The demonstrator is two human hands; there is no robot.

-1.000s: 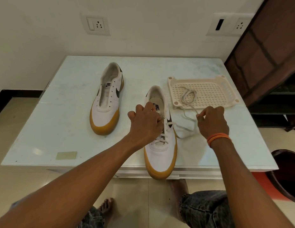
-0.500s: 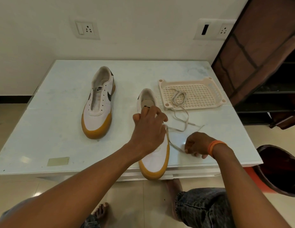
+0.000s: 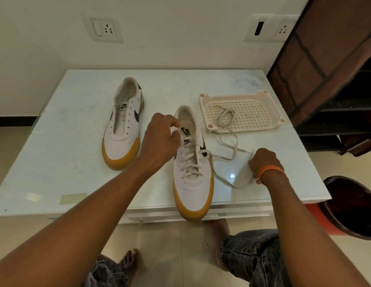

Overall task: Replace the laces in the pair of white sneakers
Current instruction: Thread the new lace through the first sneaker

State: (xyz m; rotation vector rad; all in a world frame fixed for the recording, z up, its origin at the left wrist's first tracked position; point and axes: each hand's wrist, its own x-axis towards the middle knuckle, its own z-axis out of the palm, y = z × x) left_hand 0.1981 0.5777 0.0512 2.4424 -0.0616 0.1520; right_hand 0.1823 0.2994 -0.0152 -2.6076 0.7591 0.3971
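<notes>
Lacing the near sneaker (image 3: 193, 170) goes best if the left hand (image 3: 159, 141) pins the shoe while the free end is drawn snug through each eyelet in turn, judging by the criss-crosses that reach only partway up the throat. That hand pinches the tongue near the collar, fingers curled on it, and the toe overhangs the table's (image 3: 77, 162) near edge, so a hard tug could likely drag the shoe off. The right hand (image 3: 263, 164) rests toward the near right corner with its fingers curled on the lace (image 3: 224, 157), which runs from the shoe's right eyelets in a loose loop across the surface; keeping that slack untwisted should let it feed flat. The second sneaker (image 3: 124, 129) lies toward the left side, well apart, with bare eyelets and no lace. A perforated plastic tray (image 3: 271, 112) sits toward the far right corner and holds one coiled lace (image 3: 225, 116), whose tail spills over the tray's near rim onto the table.
</notes>
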